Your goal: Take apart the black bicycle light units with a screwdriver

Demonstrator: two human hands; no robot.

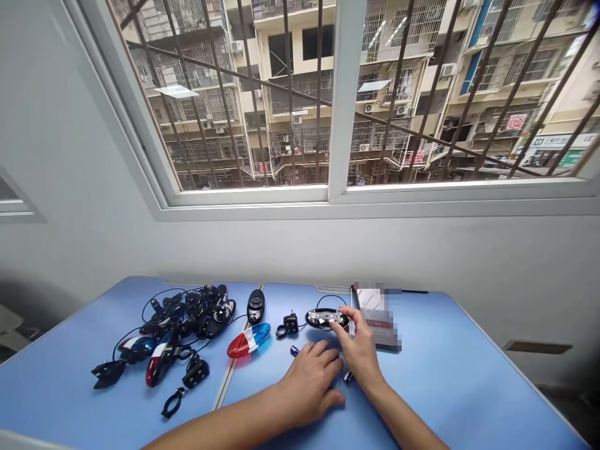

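- The black oval light unit [327,319], its clear face showing a silver reflector strip, sits pinched in the right hand [360,351]; its fingers [345,316] grip its right end, seemingly a sound hold, since the face stays in view.
- A thin black wire [330,300] loops from the unit, just beyond the fingers; keeping it slack looks wise.
- The left hand [312,377] lies open and relaxed on the counter [422,375], gripping nothing, just below the right fingers.
- A small dark cylinder [294,350] lies just left of the left hand's fingers.
- A small metal part [347,376] lies just right of them, partly hidden.
- Left of the fingers are a black switch bracket [290,324], a red-and-blue lens shell [248,340], and a tangle of black cabled parts [187,312].
- A pixelated box [379,319] stands just beyond the right fingers.
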